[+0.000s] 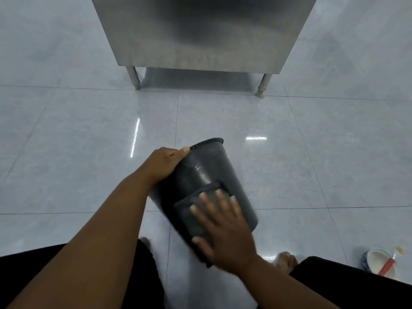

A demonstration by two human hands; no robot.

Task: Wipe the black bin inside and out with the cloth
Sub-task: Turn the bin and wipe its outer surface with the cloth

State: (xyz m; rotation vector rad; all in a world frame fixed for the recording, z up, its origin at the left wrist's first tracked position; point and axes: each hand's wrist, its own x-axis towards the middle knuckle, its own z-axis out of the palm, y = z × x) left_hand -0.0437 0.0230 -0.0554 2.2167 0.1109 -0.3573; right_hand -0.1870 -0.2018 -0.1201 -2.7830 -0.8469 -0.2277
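Note:
The black bin (pixel 207 166) is tilted over the floor between my knees, with its narrower end pointing away from me. My left hand (pixel 166 161) grips that far end from the left side, thumb on top. A dark grey cloth (pixel 196 217) lies flat on the bin's outer wall near the wide end. My right hand (pixel 225 233) presses on the cloth with fingers spread. The bin's inside is hidden from view.
A stainless steel cabinet (pixel 200 34) on short legs stands ahead on the glossy tiled floor (pixel 89 134). At the bottom right sits a white bowl (pixel 376 259) with a red-handled tool in it. My bare feet (pixel 286 260) and black-clad knees frame the bin.

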